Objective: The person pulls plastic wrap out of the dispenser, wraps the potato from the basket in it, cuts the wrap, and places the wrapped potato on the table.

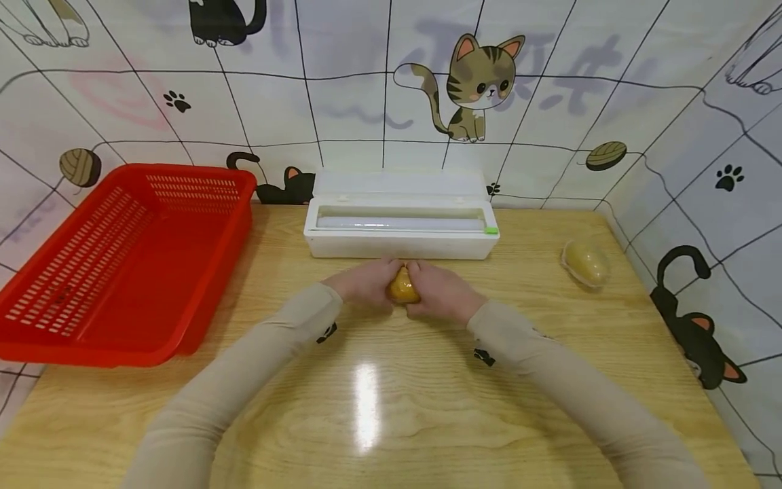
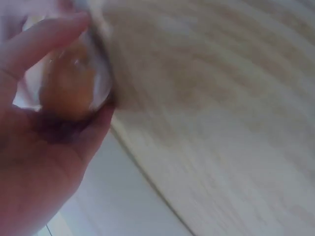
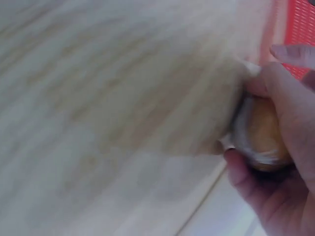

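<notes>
Both hands meet at the middle of the table, just in front of a white cling film dispenser [image 1: 401,243]. Between them is a rounded orange-yellow fruit [image 1: 404,288] with shiny clear film around it; its exact kind cannot be told. My left hand [image 1: 368,283] grips it from the left, thumb on top and fingers below in the left wrist view. From the other side my right hand [image 1: 444,292] holds it, thumb and fingers curled around the film-covered fruit [image 3: 266,130]. Parts of the fruit are hidden by the fingers. The dispenser's lid stands raised, showing a film roll [image 1: 400,223] inside.
On the left stands a large red plastic basket [image 1: 210,272] with slotted walls. A yellowish film-wrapped item [image 1: 585,263] lies at the right of the wooden table [image 1: 421,421]. A cat-patterned covering [image 1: 348,109] rises behind the table and along its right side.
</notes>
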The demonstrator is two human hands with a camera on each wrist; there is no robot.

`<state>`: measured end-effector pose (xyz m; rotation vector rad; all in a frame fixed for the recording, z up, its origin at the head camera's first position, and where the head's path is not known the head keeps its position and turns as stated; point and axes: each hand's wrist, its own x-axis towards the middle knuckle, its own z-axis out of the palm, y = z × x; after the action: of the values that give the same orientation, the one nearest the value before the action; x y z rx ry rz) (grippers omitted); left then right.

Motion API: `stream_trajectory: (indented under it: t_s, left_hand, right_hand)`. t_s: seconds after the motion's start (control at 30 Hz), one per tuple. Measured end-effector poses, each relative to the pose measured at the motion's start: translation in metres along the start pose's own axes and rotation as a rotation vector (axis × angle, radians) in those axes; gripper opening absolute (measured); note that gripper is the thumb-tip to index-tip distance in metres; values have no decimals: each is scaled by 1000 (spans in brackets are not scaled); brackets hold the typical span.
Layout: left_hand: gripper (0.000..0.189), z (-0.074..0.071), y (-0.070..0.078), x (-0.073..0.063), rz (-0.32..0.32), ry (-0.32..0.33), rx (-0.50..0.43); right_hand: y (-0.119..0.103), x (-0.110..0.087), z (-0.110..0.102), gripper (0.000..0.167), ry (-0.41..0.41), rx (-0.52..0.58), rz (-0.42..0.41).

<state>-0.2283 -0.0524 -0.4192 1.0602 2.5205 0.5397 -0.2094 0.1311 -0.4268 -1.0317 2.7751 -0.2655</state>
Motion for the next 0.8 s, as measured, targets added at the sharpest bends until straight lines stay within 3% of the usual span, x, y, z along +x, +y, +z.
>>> stream_trajectory:
  t_s: [0.13,0.3,0.43,0.57,0.67,0.8]
  left_hand:
    - [60,7,8,3,-6,24,102]
    - [56,11,19,4,-86,60,221]
    - [54,11,16,4,-91,71,186]
    - [63,8,5,4,-53,32,30]
    - [78,3,-3,1,3,-6,-157]
    - [90,-3,-10,-9,1,-61,-465]
  right_hand:
    - [-1,1,2,58,29,-32,-14]
    - [-3,2,2,60,35,-12,10]
    - [-5,2,3,56,55,0,18]
    - [-9,1,5,55,75,-13,43]
    - [-13,-2,2,74,68,-65,87]
    - [-21,-7,-5,100,44,-48,110]
